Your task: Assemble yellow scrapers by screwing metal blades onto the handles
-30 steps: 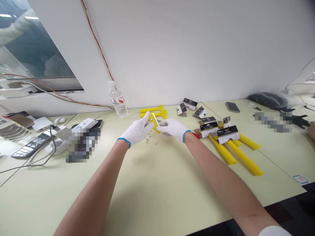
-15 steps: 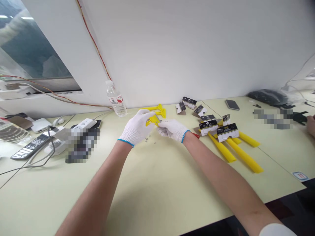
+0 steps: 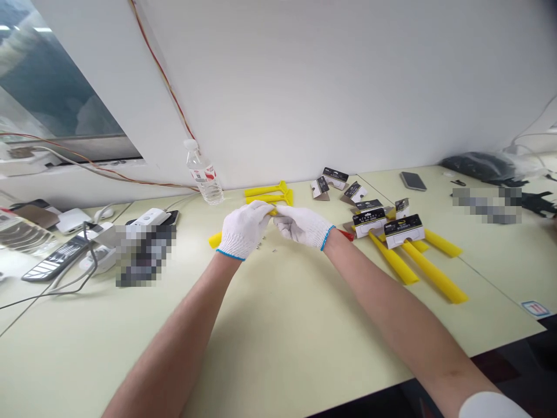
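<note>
The left hand (image 3: 243,229) and right hand (image 3: 302,226) have closed on a yellow part (image 3: 214,240); card labels (image 3: 404,224) are unreadable.

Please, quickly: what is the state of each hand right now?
Left hand: closed, holding a yellow plastic part.
Right hand: closed, its fingers on the same part; the grip is partly hidden.

Cream workbench (image 3: 278,354), yellow handles (image 3: 435,274), screws (image 3: 273,251), phone (image 3: 413,181)

Printed labels (image 3: 404,224) on the cardboard packs (image 3: 404,238) too small to read
</note>
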Available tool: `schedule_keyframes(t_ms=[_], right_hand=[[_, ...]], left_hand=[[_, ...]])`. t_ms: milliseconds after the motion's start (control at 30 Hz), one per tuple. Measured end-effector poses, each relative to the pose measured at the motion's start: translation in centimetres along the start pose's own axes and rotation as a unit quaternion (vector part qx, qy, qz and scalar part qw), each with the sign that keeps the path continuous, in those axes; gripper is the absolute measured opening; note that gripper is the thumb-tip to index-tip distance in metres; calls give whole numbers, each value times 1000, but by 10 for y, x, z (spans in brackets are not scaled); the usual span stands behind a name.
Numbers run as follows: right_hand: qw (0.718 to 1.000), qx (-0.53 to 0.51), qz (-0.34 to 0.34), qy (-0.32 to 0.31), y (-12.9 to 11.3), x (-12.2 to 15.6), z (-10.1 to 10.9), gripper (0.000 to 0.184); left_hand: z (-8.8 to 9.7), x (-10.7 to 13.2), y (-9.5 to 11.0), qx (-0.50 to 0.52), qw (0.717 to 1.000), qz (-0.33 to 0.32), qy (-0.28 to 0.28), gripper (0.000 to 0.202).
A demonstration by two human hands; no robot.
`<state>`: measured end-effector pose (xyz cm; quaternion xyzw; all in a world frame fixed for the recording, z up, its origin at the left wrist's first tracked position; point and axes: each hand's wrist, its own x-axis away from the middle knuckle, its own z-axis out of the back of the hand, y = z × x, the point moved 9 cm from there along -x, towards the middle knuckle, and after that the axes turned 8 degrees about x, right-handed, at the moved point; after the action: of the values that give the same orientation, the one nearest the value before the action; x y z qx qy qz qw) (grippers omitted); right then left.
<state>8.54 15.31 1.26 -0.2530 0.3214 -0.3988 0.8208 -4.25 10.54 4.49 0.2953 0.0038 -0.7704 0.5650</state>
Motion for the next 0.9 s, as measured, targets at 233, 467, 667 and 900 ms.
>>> schedule_keyframes(t_ms=[233, 467, 667, 900], right_hand=[[988, 46, -14, -149, -2, 22, -24, 74], [980, 60, 7, -190, -2, 25, -49, 54], [983, 94, -12, -160, 2, 25, -45, 35], [996, 80, -40, 13, -7, 10, -2, 62]], left_hand=[[25, -2, -47, 133, 977, 159, 56, 27], [27, 1, -50, 185, 962, 196, 44, 28], [23, 2, -43, 205, 958, 199, 20, 30], [12, 0, -20, 206, 965, 163, -15, 26]])
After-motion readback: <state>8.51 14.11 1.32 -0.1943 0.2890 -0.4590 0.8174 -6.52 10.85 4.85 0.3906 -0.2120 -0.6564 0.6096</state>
